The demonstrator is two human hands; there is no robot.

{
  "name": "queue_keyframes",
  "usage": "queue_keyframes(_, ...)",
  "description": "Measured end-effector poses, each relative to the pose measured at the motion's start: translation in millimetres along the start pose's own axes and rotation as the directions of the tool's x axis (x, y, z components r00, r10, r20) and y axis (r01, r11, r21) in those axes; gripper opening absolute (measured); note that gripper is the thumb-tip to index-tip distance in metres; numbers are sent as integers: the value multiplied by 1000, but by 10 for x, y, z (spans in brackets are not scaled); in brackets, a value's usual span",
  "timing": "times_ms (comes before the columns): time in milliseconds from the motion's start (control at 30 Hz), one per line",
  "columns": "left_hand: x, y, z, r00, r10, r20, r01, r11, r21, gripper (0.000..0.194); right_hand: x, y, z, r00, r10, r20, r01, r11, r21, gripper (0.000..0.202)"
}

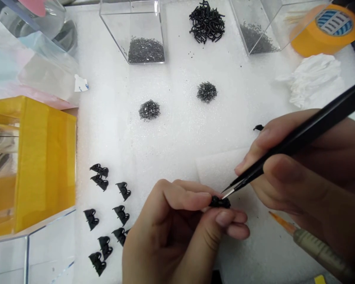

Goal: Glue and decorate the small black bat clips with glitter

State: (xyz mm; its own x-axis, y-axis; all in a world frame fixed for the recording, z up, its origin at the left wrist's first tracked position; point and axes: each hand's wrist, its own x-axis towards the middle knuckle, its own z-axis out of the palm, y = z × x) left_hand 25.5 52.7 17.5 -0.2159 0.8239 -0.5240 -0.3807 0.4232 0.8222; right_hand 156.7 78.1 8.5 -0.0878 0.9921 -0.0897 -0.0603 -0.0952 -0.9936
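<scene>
Near the bottom centre, my left hand [177,232] pinches a small black part [220,202] between thumb and fingers. My right hand [307,165] is closed around black tweezers [296,138], whose tips touch or nearly touch the top of that part. Several similar black parts [122,215] lie on the white foam surface [177,146] left of my left hand. Two small piles of tiny dark pieces, one [149,110] at centre left and one [207,92] further right, lie beyond my hands. Another black piece [258,127] shows beside my right fingers, partly hidden.
Two clear boxes [131,14] [253,47] with dark bits and a heap of black pieces [207,23] stand at the back. Right: orange tape roll [328,33], white tissue [315,81], orange-tipped tool [313,246]. Left: yellow-sided box [47,165], plastic bags [32,59].
</scene>
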Motion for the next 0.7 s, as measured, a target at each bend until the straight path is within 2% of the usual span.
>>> queue_keyframes(67,-36,12,57,1000,-9,-18,8,1000,-12,30,0,-35,17,999,35,-2,-35,999,-10,45)
queue_keyframes(133,-53,18,74,1000,-7,-8,7,1000,-5,29,-10,-131,53,988,144,-56,-144,990,-3,45)
queue_keyframes(200,-57,23,61,1000,-8,0,8,1000,15,29,-23,-219,77,975,214,-63,-214,977,2,45)
queue_keyframes(300,-55,38,22,1000,-4,13,3,999,45,29,-30,-223,53,978,205,-32,-206,978,-30,46)
queue_keyframes(467,-56,49,-4,998,8,70,-12,998,56,30,-8,-15,-57,1000,24,-16,-25,998,-55,43)
queue_keyframes(533,-56,35,7,998,21,56,-23,999,39,29,1,9,-71,1000,15,-6,-15,998,-67,43)
queue_keyframes(700,-58,-3,27,999,35,40,-37,999,32,29,-3,-103,-11,992,119,-30,-121,990,-75,45)
